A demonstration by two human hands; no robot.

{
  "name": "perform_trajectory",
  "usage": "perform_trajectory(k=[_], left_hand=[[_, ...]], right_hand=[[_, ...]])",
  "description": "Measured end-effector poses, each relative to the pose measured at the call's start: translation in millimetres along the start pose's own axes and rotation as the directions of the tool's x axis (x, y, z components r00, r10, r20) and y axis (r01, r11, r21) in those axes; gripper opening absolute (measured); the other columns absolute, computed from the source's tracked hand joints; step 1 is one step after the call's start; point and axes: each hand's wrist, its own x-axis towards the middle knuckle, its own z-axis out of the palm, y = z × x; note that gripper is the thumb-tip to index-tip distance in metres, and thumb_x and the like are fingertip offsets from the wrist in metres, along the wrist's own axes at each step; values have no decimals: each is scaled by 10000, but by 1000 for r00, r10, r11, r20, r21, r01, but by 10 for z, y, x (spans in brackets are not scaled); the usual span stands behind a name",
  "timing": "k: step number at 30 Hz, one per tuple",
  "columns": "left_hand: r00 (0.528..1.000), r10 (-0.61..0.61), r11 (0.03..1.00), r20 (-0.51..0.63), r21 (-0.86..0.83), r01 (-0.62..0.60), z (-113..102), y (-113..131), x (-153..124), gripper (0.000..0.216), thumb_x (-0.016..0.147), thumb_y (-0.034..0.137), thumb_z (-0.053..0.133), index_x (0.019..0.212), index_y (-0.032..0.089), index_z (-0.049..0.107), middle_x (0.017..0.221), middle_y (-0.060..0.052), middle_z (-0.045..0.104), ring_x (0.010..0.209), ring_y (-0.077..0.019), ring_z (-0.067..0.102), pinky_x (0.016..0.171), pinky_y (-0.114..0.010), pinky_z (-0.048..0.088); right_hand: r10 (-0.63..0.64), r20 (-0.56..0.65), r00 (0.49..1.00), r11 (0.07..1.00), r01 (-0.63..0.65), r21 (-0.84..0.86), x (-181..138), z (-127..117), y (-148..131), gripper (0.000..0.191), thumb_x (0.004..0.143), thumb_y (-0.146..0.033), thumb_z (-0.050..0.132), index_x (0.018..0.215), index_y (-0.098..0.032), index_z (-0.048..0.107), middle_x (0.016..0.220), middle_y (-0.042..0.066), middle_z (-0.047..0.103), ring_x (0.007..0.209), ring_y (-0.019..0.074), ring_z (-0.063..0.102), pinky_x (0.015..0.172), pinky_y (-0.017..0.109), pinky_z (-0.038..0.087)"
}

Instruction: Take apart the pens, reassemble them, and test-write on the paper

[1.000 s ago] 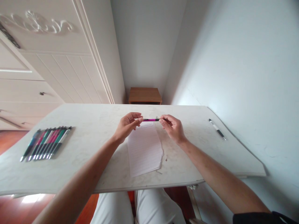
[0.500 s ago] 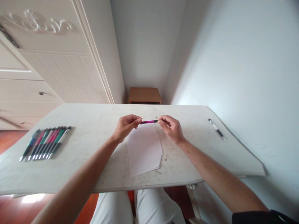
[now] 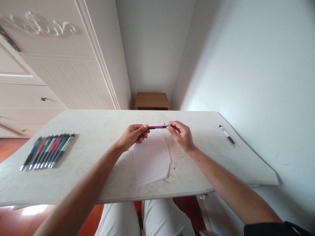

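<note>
A magenta pen with black ends is held level between my two hands, above the far end of the paper. My left hand pinches its left end between thumb and fingers. Closed on the black right end is my right hand; its fingertips hide the tip. Below the pen, a lined sheet of paper with a torn right edge lies on the white table.
Several pens in mixed colours lie side by side at the table's left. A single white and black pen lies near the right edge. A wall borders the right, a white cabinet the left. A wooden stand is behind.
My left hand has shifted its hold and turned slightly, its fingers curling lower beneath the pen. The pen has rolled a little, showing more magenta. My right hand has barely moved.
</note>
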Motion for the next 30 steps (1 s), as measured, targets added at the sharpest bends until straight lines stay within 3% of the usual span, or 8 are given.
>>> perform_trajectory(k=[5,9,14,16,20,22,27,30], left_hand=[[976,216,940,-36,278,-197,-11,-20,6,369,823,483,650,685,142,678,484,20,504,441,-80,419,432,-213,323],[858,508,732,-73,561,-385,-33,-66,16,182,857,312,616,819,191,746,653,2,668,557,-113,561,557,-230,446],[711,702,560,-29,640,-526,-48,-88,14,153,864,277,646,929,208,765,828,-37,742,744,-155,663,724,-264,514],[732,678,597,-60,626,-502,-42,-89,15,174,852,331,673,920,201,765,853,-49,749,781,-171,675,749,-280,522],[881,458,827,-117,419,-374,-21,-80,24,427,855,513,630,1058,143,700,767,-66,734,668,-168,653,641,-287,529],[924,362,905,-119,282,-318,-7,-54,23,544,873,576,569,1139,107,638,697,-64,712,591,-155,616,571,-274,507],[971,225,954,-83,222,-202,22,41,-7,451,829,564,630,774,119,671,655,-60,673,543,-113,530,536,-240,445],[979,181,973,-97,161,-165,25,52,-15,421,770,545,699,742,124,681,662,-49,661,563,-108,529,550,-235,440]], right_hand=[[28,-7,1000,1000,-28,5,8,-3,-31,176,888,-346,602,885,-179,657,796,22,653,561,115,592,566,253,488],[48,0,999,999,-48,23,12,3,-53,191,879,-361,604,880,-177,655,786,23,656,549,114,588,537,245,478],[77,0,997,996,-77,48,16,5,-62,196,874,-364,612,887,-173,656,707,4,632,534,114,578,540,243,475],[72,-4,997,996,-72,50,16,-2,-56,193,879,-360,610,888,-173,655,681,-4,620,539,116,578,557,246,478],[37,0,999,999,-37,36,10,-13,-46,174,887,-344,608,885,-176,652,715,2,624,568,117,586,575,247,474],[18,7,1000,999,-18,29,5,-11,-52,166,891,-336,604,880,-177,650,754,10,631,576,114,588,572,246,472],[8,21,1000,1000,-8,17,-2,4,-81,176,896,-350,592,870,-185,648,795,17,637,571,115,586,571,253,483],[11,12,1000,1000,-11,3,-2,9,-81,187,894,-366,591,874,-189,650,792,21,633,600,128,594,579,258,495]])
